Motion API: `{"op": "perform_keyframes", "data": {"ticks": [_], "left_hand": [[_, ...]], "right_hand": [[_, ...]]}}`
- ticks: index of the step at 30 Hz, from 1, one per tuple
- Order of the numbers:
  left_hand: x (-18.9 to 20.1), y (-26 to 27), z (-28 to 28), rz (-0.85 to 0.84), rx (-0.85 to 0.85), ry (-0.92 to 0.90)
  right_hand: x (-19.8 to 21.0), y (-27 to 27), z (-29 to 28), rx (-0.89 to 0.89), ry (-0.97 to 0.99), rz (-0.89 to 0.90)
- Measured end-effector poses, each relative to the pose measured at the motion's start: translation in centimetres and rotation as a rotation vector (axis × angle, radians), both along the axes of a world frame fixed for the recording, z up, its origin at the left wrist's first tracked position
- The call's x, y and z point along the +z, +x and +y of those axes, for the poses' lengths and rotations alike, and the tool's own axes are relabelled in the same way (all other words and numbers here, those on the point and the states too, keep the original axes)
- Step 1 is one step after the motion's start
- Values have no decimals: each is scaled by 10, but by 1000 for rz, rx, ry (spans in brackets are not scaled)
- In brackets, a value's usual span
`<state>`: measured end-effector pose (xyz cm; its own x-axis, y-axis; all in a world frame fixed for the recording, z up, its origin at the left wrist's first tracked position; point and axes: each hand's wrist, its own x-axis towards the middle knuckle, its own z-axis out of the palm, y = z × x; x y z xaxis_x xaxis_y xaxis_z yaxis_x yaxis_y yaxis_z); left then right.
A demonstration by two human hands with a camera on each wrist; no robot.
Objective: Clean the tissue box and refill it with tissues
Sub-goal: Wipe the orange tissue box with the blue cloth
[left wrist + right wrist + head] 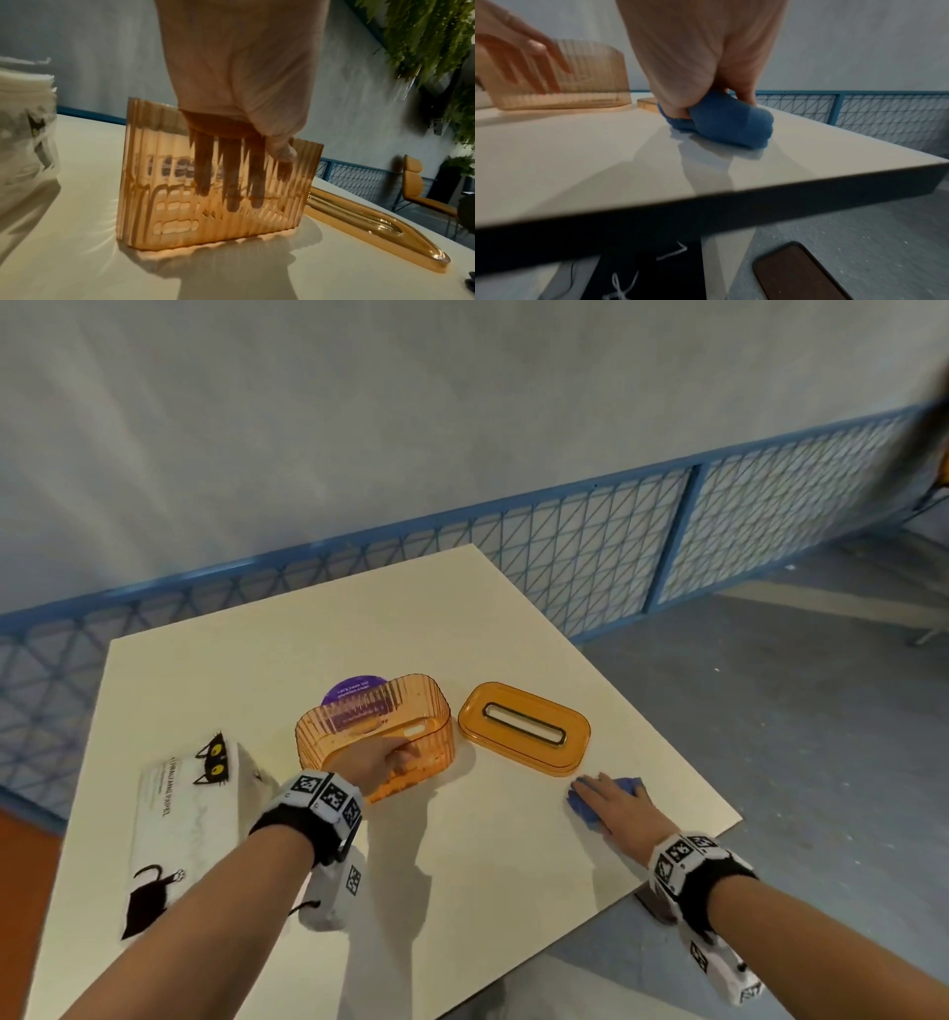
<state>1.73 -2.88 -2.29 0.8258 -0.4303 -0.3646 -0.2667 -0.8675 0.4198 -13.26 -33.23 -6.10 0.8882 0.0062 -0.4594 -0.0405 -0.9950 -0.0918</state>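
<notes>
An orange see-through ribbed tissue box stands open on the white table. My left hand grips its near wall, fingers inside and thumb outside; the left wrist view shows the fingers through the box wall. The orange lid with its slot lies flat to the right of the box. My right hand holds a bunched blue cloth against the table near the right edge; thumb and fingers curl round the cloth. A white tissue pack with black cat prints lies at the left.
A purple round object sits behind the box. The table's dark front edge is close to my right wrist. A blue mesh fence runs behind the table. A dark flat object lies on the grey floor below.
</notes>
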Motion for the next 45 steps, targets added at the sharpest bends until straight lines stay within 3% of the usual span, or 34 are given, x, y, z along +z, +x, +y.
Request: {"op": "perform_keyframes", "data": {"ticks": [2, 5, 10, 13, 15, 19, 24, 29, 35, 37, 42, 45], "left_hand": [[14, -2, 4, 6, 4, -40], [43, -7, 9, 92, 108, -265], [92, -28, 7, 206, 321, -726], [105, -36, 0, 244, 377, -910], [113, -43, -5, 246, 425, -1037], [120, -50, -13, 212, 524, -1192], [125, -56, -11, 177, 618, -1279], [128, -58, -3, 178, 687, -1328], [138, -69, -8, 205, 598, -1292], [143, -68, -8, 185, 595, -1300], [145, -64, 2, 111, 638, -1309], [140, -65, 4, 137, 663, -1328]], "right_hand": [[15, 10, -1, -156, 226, -40], [51, 30, 1, -296, 505, -192], [142, 73, 46, -181, 739, -554], [192, 85, 94, -24, 772, -700], [203, 89, 123, 135, 707, -712], [180, 98, 147, 305, 295, -626], [170, 95, 160, 344, 230, -816], [131, 56, 162, 482, 98, -760], [196, 108, 153, 313, 187, -781], [198, 105, 155, 335, 194, -812], [131, 45, 164, 524, 37, -828], [114, 35, 156, 617, 21, -813]]}}
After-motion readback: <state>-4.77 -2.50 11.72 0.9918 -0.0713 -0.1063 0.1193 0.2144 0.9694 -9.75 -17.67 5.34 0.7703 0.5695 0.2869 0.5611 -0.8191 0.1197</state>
